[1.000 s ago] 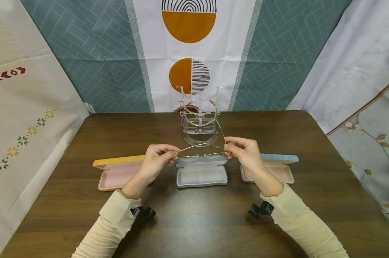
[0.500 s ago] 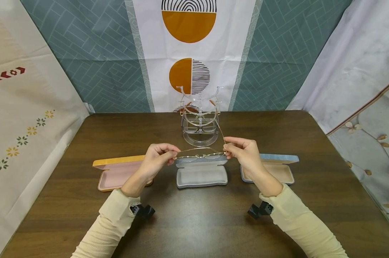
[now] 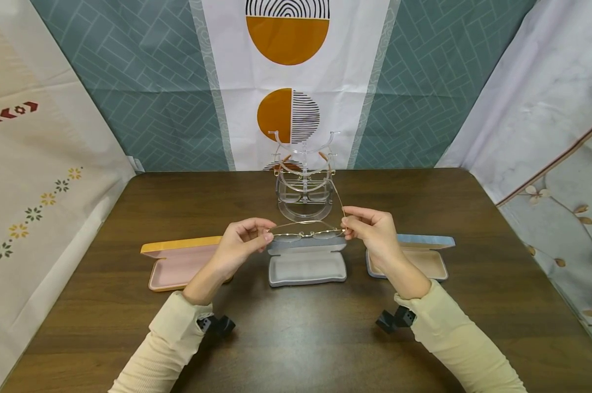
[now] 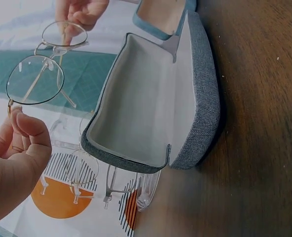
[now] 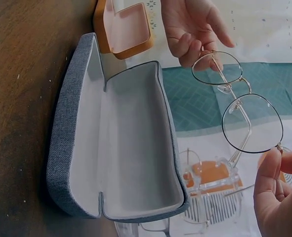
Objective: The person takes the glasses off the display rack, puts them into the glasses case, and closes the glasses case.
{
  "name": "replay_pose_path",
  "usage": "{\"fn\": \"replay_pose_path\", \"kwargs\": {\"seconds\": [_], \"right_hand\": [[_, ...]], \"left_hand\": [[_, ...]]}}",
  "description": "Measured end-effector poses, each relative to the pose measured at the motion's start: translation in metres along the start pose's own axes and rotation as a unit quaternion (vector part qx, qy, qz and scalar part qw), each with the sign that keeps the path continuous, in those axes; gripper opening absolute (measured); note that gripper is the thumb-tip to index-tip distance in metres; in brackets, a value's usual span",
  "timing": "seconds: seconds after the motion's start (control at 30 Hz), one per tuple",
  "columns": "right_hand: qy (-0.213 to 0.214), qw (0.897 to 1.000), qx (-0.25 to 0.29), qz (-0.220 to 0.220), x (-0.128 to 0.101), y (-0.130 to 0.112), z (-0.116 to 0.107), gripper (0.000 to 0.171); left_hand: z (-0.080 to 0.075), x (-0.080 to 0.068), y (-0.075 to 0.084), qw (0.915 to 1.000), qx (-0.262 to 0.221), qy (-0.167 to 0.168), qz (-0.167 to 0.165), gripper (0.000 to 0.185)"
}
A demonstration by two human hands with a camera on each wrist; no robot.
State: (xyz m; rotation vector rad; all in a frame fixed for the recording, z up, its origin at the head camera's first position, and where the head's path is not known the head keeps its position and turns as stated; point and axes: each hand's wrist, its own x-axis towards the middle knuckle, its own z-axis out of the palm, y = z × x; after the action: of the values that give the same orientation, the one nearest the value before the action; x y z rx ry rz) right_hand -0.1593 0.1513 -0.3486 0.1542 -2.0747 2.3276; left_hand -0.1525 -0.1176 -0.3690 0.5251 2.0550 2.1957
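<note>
Thin gold-rimmed eyeglasses are held level in front of the raised lid of an open grey glasses case. At their left end, my left hand pinches the frame by the hinge between thumb and fingers. My right hand grips the opposite hinge corner the same way. The left temple lies folded across behind the lenses, while the right one points back toward the stand. Dark upper rims and clear round lenses show in the right wrist view. In the left wrist view, my left thumb and fingers meet below the nearer lens.
A clear display stand behind the hands bears other eyeglasses. To the left lies an open yellow case with pink lining, partly behind the left arm. An open blue case with beige lining sits at right. Fabric hangs beyond the table.
The left temple has swung inward, from slanting back to lying across behind the lenses. The eyeglasses have risen slightly, and my left thumb has shifted a little. The cases have not moved.
</note>
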Motion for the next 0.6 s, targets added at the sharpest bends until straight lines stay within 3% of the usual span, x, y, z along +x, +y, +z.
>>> {"fn": "replay_pose_path", "kwargs": {"seconds": [0.3,0.6], "right_hand": [[0.003,1.000,0.015,-0.005,0.0004,-0.0017,0.0011,0.031],[0.002,1.000,0.021,-0.006,-0.0002,-0.0014,0.0018,0.032]], "left_hand": [[0.0005,0.0002,-0.0042,0.9978,0.052,0.010,0.040,0.022],[0.0016,-0.0003,-0.0048,0.9963,0.072,0.019,0.042,0.023]]}}
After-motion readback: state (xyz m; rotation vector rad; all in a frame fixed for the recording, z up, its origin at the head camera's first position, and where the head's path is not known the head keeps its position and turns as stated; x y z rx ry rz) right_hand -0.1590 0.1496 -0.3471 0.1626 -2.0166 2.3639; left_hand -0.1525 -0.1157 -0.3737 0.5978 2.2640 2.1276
